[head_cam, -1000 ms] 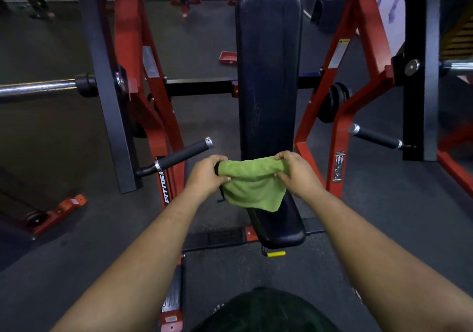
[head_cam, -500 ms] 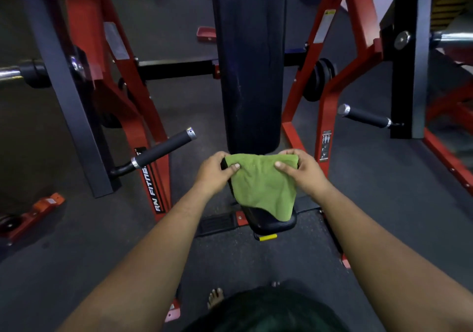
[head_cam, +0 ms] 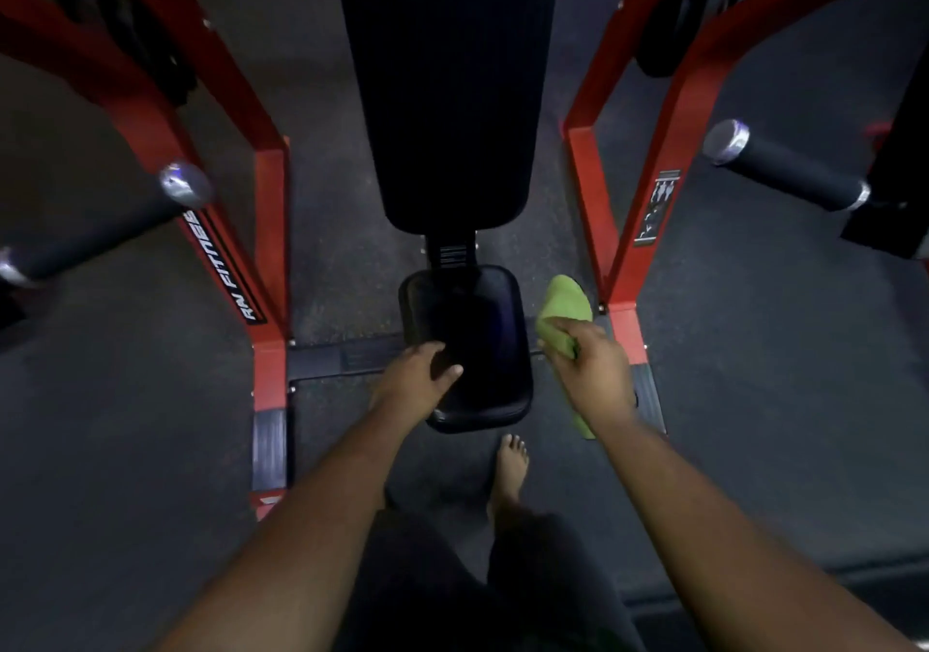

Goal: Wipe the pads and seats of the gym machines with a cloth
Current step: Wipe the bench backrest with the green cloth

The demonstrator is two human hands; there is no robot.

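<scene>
— At six o'clock of the black back pad [head_cam: 447, 98], what can be made out?

— A small black seat [head_cam: 482, 350] is seen there, low between the red frame uprights [head_cam: 648, 184]. The green cloth [head_cam: 563, 309] is held just off the seat's three o'clock edge, bunched in the right hand [head_cam: 593, 370], with one end sticking up and another hanging below the wrist.

— And the grip?

— The cloth is pinched between curled fingers and thumb. The left hand [head_cam: 417, 380] holds nothing; its fingers are loosely spread over the seat's nine o'clock edge, and contact cannot be told.

— What might go wrong?

— With the cloth bunched so small, only a narrow strip of the seat would likely be wiped at each pass, and corners could be missed. The hanging tail might be dragged across the floor [head_cam: 754, 400] and dirt carried back to the seat. A bare foot [head_cam: 513, 465] is placed at six o'clock of the seat, close to the frame's base.

— The arms?

— Both are stretched forward and down, wrists nearly level.
</scene>
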